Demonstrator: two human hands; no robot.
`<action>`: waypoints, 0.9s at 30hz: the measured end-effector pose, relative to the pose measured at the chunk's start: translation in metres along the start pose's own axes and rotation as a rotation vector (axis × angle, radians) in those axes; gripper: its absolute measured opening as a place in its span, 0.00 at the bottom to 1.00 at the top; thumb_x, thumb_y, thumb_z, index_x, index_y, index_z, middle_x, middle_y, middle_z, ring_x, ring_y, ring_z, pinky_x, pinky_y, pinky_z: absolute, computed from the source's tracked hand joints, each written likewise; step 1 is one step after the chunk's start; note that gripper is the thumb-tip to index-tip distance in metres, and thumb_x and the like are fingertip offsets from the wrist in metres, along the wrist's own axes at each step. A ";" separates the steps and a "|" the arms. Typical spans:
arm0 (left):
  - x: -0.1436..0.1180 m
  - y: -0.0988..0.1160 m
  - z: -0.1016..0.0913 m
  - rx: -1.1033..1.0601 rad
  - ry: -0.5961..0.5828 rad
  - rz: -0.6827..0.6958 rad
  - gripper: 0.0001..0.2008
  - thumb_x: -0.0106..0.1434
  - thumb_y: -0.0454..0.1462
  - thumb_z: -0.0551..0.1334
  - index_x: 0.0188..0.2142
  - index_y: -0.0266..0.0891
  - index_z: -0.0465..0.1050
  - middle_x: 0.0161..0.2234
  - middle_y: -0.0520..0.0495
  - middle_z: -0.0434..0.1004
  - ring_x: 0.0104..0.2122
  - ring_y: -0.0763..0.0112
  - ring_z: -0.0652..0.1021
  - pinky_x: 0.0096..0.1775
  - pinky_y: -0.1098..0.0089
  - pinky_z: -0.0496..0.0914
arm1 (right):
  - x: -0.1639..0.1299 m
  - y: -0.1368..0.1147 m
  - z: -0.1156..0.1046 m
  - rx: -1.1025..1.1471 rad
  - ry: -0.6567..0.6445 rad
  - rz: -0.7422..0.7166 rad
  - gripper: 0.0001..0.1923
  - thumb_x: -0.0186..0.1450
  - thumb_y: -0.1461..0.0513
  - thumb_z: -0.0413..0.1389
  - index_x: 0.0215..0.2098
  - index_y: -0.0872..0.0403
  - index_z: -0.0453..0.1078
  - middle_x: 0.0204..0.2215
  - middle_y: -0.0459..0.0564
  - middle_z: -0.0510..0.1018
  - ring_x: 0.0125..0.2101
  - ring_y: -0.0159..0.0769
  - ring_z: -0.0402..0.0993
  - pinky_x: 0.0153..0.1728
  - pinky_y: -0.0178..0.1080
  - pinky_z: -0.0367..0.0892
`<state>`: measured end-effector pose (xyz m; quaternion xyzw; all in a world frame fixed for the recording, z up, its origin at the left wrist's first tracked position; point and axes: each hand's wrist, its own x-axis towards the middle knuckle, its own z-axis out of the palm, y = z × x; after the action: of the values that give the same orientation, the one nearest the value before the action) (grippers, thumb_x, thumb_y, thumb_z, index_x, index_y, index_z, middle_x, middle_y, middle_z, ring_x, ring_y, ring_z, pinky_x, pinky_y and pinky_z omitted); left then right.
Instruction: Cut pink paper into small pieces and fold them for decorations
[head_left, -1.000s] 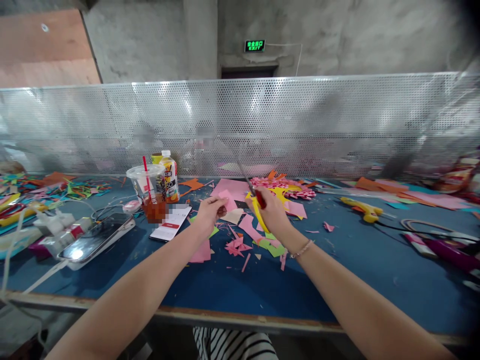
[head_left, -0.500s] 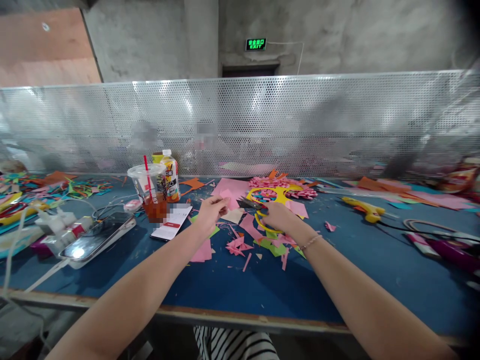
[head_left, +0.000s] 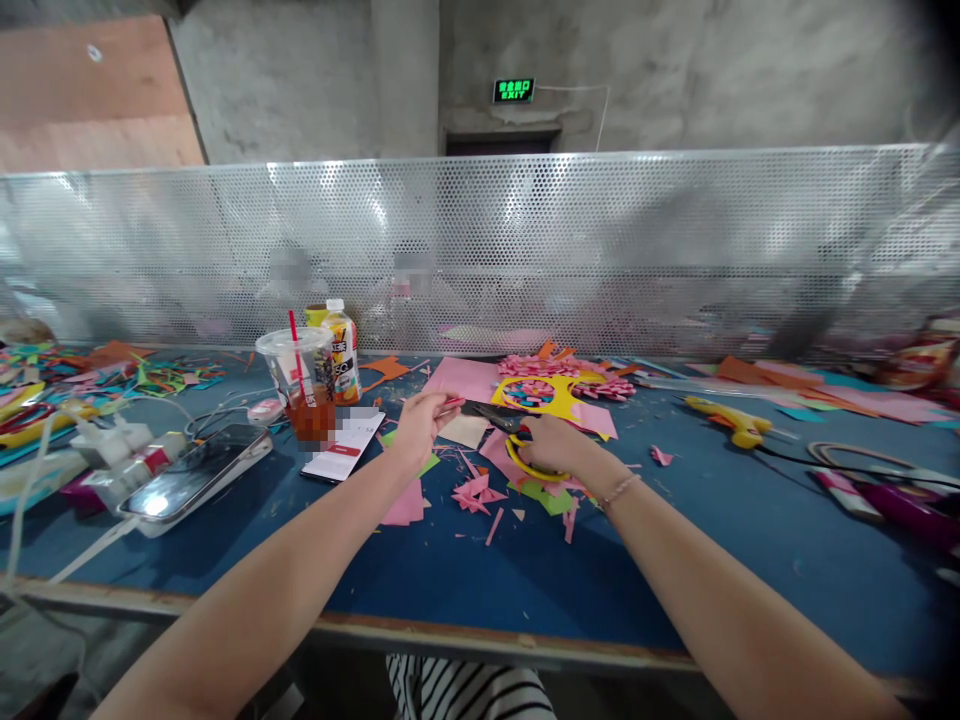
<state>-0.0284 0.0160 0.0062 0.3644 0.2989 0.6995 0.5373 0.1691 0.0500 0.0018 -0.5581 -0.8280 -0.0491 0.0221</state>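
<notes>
My left hand (head_left: pixel 421 425) is closed in a pinch on a small piece of pink paper (head_left: pixel 454 402), seen nearly edge-on at the fingertips. My right hand (head_left: pixel 553 443) grips a pair of scissors (head_left: pixel 536 470) by the yellow handles. Their dark blades (head_left: pixel 487 411) point left, with the tips close to the pinched paper; I cannot tell whether they touch it. Below the hands lies a folded pink paper star shape (head_left: pixel 475 492) among scraps. Behind them are a pink sheet (head_left: pixel 463 378) and a yellow paper piece with round cut-outs (head_left: pixel 556 400).
A cup of brown drink (head_left: pixel 309 410), a bottle (head_left: pixel 343 360) and a phone with a lit screen (head_left: pixel 346 445) stand left of my hands. Another phone (head_left: pixel 199 470) lies by chargers. A yellow glue gun (head_left: pixel 739 425) is at right. A perforated metal screen (head_left: pixel 480 250) borders the table.
The pink paper in my left hand has turned from face-on to edge-on. The scissors have shifted slightly, and their handles and blades show more clearly below and left of my right hand.
</notes>
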 end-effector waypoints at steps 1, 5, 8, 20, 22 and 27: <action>0.000 -0.001 -0.001 0.061 -0.009 0.023 0.02 0.46 0.30 0.62 0.23 0.34 0.72 0.26 0.46 0.75 0.30 0.72 0.76 0.43 0.66 0.69 | 0.000 0.000 0.000 -0.020 0.027 -0.005 0.14 0.56 0.60 0.50 0.36 0.61 0.70 0.35 0.63 0.76 0.36 0.48 0.72 0.32 0.40 0.60; 0.002 -0.006 -0.006 0.370 -0.044 0.148 0.13 0.40 0.26 0.63 0.29 0.35 0.73 0.31 0.48 0.75 0.32 0.74 0.74 0.40 0.70 0.67 | 0.001 -0.006 -0.007 0.115 0.352 -0.005 0.18 0.58 0.54 0.50 0.34 0.60 0.72 0.34 0.61 0.75 0.43 0.50 0.67 0.42 0.44 0.59; 0.003 -0.009 -0.007 0.442 -0.067 0.173 0.18 0.40 0.25 0.61 0.34 0.35 0.71 0.37 0.46 0.73 0.31 0.75 0.73 0.37 0.71 0.67 | 0.003 -0.017 -0.013 0.579 0.365 -0.088 0.18 0.61 0.53 0.46 0.32 0.58 0.72 0.31 0.55 0.76 0.35 0.41 0.71 0.36 0.39 0.63; 0.000 -0.014 -0.009 0.535 -0.149 0.184 0.11 0.44 0.28 0.61 0.31 0.35 0.69 0.34 0.47 0.72 0.33 0.73 0.73 0.37 0.70 0.67 | 0.008 -0.042 0.005 1.108 0.271 -0.199 0.07 0.54 0.60 0.52 0.22 0.55 0.67 0.20 0.45 0.71 0.22 0.30 0.67 0.26 0.34 0.65; 0.000 -0.013 -0.008 0.583 -0.145 0.188 0.10 0.45 0.27 0.60 0.30 0.35 0.69 0.33 0.47 0.72 0.32 0.73 0.73 0.37 0.69 0.67 | 0.009 -0.041 0.005 1.085 0.279 -0.207 0.07 0.54 0.60 0.52 0.22 0.55 0.66 0.19 0.44 0.70 0.22 0.30 0.67 0.26 0.34 0.64; 0.001 -0.017 -0.007 0.680 -0.231 0.176 0.13 0.44 0.32 0.65 0.32 0.36 0.67 0.33 0.46 0.71 0.31 0.71 0.74 0.34 0.68 0.69 | 0.007 -0.041 0.002 1.049 0.266 -0.206 0.05 0.54 0.62 0.50 0.23 0.55 0.66 0.19 0.44 0.70 0.22 0.30 0.67 0.26 0.34 0.64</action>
<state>-0.0253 0.0205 -0.0110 0.6230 0.4193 0.5580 0.3532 0.1287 0.0419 -0.0021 -0.3775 -0.7818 0.2981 0.3967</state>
